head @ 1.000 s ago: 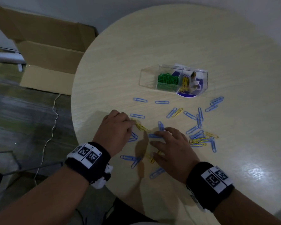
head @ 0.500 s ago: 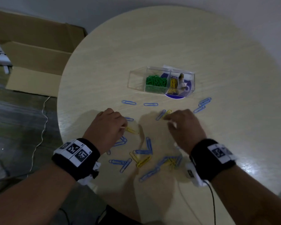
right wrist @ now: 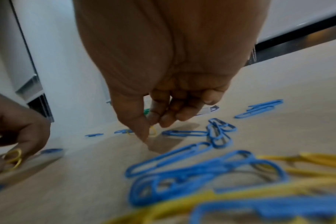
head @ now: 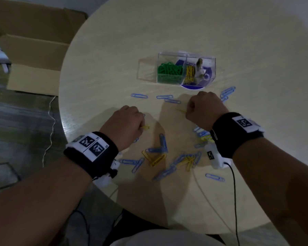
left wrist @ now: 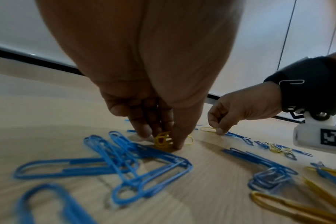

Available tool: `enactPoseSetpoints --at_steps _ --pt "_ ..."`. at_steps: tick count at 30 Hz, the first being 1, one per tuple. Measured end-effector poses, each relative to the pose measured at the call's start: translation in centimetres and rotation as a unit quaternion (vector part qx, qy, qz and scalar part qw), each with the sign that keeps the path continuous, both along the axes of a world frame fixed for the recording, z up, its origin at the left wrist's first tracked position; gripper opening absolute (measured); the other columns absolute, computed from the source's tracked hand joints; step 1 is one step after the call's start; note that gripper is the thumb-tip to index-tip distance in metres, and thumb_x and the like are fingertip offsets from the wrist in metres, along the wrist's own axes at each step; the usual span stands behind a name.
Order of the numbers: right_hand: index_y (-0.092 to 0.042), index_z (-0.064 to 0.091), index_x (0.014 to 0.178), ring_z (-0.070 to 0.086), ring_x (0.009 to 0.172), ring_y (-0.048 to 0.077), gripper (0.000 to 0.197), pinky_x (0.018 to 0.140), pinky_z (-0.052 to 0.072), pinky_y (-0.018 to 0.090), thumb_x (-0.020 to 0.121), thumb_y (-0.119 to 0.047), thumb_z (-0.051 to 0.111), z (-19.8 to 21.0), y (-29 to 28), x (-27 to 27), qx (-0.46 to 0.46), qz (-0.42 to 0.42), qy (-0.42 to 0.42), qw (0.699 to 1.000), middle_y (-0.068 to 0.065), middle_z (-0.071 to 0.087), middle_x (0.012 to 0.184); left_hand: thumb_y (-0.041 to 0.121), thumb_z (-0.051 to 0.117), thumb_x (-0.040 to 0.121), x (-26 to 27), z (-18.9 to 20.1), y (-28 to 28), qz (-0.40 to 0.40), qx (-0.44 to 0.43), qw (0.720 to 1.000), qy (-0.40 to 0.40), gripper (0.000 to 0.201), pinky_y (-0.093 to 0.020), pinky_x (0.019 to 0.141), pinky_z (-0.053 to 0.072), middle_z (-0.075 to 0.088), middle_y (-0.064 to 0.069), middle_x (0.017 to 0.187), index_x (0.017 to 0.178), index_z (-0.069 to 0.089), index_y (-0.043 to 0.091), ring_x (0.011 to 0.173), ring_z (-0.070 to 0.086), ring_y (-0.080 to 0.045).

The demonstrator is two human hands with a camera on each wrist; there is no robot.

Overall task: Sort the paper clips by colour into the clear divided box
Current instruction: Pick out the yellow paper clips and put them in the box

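Note:
The clear divided box [head: 186, 55] stands mid-table with green clips [head: 169, 69] in one compartment and yellow clips [head: 190, 72] in the one to its right. Blue clips [head: 163, 141] and yellow clips [head: 156, 159] lie scattered on the table nearer me. My left hand [head: 126, 125] pinches yellow clips [left wrist: 162, 140] at the tabletop. To the right, my right hand [head: 203, 109] pinches one yellow clip [right wrist: 152, 131] with thumb and fingertips, just in front of the box.
The round pale wood table [head: 238, 50] drops off at its left edge toward an open cardboard box [head: 34, 55] on the floor. A blue-and-white disc [head: 194, 87] lies under the clear box. A cable [head: 235, 192] runs from my right wrist camera over the table.
My right hand moved forward from the clip pile near me toward the box and picked up a yellow clip. The left hand stayed put, still pinching yellow clips.

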State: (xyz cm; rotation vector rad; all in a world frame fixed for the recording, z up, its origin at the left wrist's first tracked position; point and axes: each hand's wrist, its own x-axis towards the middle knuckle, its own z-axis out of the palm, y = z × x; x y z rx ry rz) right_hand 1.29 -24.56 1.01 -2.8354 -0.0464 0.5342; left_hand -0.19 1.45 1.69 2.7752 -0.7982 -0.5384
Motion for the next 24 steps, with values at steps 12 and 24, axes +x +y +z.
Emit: enactPoseSetpoints --at_steps 12,24 --pt "-0.029 0.07 0.1 0.062 0.079 0.027 0.03 0.072 0.05 0.033 0.075 -0.014 0.061 1.1 -2.1 -14.8 0.114 0.059 -0.038 0.991 -0.002 0.068 0.088 0.013 0.057 0.087 -6.4 -1.2 -1.4 -0.137 -0.082 0.986 -0.047 0.036 -0.042 0.064 0.046 0.052 0.0 0.09 0.12 0.061 0.024 0.083 0.05 -0.026" --pt "-0.02 0.059 0.121 0.057 0.081 0.024 0.055 0.079 0.042 0.033 0.069 -0.004 0.065 1.3 -2.2 -14.5 0.149 -0.033 -0.104 0.983 -0.002 0.066 0.084 0.02 0.056 0.086 -4.8 0.0 0.0 -0.042 -0.109 0.991 -0.065 0.026 -0.04 0.071 0.049 0.059 -0.003 0.084 0.108 0.07 0.017 0.079 0.055 -0.028"
